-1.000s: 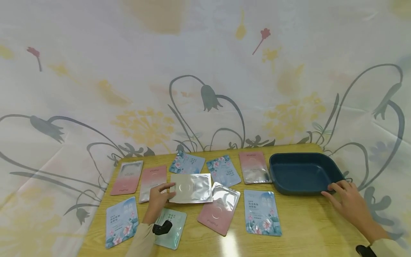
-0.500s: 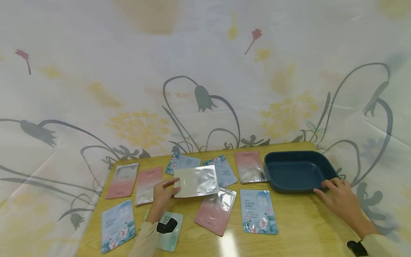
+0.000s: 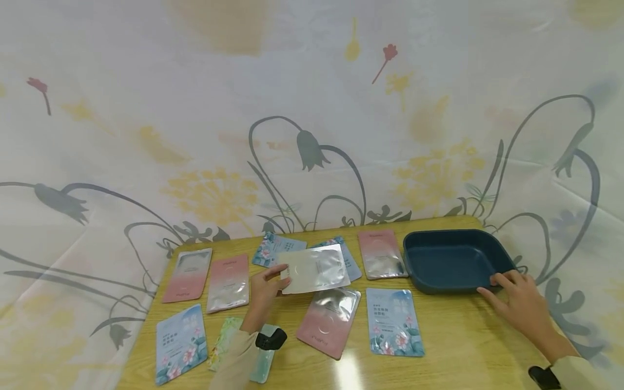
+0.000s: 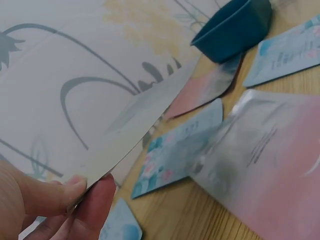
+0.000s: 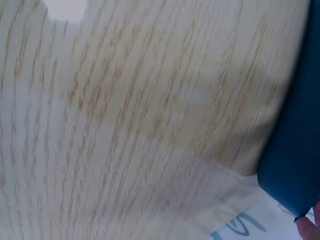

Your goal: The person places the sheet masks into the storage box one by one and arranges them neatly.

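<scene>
My left hand (image 3: pixel 265 295) pinches the left end of a white and silver packet (image 3: pixel 317 268), held above the table over a pink packet (image 3: pixel 329 323) and a blue packet. In the left wrist view thumb and fingers (image 4: pixel 97 200) clamp the edge of that packet (image 4: pixel 140 120), seen nearly edge-on. At the right, my right hand (image 3: pixel 524 309) grips the near right corner of a dark blue tray (image 3: pixel 450 260), thumb outside and fingers over the rim. The right wrist view shows only fingertips (image 5: pixel 310 227) at the corner of the tray (image 5: pixel 295 145).
Pink packets (image 3: pixel 187 274) (image 3: pixel 228 283) lie at the left, another pink one (image 3: pixel 382 254) beside the tray. Blue packets lie at front left (image 3: pixel 181 344), at the back (image 3: pixel 275 249) and front right (image 3: pixel 395 322). Green packets (image 3: pixel 263 360) (image 3: pixel 224 341) are partly under my left forearm.
My left hand has lifted the white and silver packet and carried it rightward and slightly back. The right hand keeps its grip on the tray; the view has shifted slightly.
</scene>
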`<control>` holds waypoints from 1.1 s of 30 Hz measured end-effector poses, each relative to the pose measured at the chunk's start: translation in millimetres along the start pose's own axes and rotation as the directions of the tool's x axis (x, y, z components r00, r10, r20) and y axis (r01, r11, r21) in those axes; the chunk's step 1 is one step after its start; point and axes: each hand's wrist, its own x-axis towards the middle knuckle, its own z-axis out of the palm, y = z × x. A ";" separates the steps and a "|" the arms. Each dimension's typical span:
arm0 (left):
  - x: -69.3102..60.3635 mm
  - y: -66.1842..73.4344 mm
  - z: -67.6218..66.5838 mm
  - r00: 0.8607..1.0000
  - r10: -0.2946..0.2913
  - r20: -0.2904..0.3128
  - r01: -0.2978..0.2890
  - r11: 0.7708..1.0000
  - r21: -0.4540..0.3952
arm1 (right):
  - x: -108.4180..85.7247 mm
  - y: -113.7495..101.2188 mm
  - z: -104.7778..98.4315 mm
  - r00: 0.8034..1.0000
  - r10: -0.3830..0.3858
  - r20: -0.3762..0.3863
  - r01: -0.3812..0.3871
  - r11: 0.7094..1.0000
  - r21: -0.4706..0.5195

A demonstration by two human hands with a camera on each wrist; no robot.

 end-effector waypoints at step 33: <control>-17.4 50.4 109.3 0.972 0.064 0.224 -0.033 0.990 -0.138 | 0.3 -3.9 -5.9 0.998 0.046 0.036 -0.046 0.999 0.007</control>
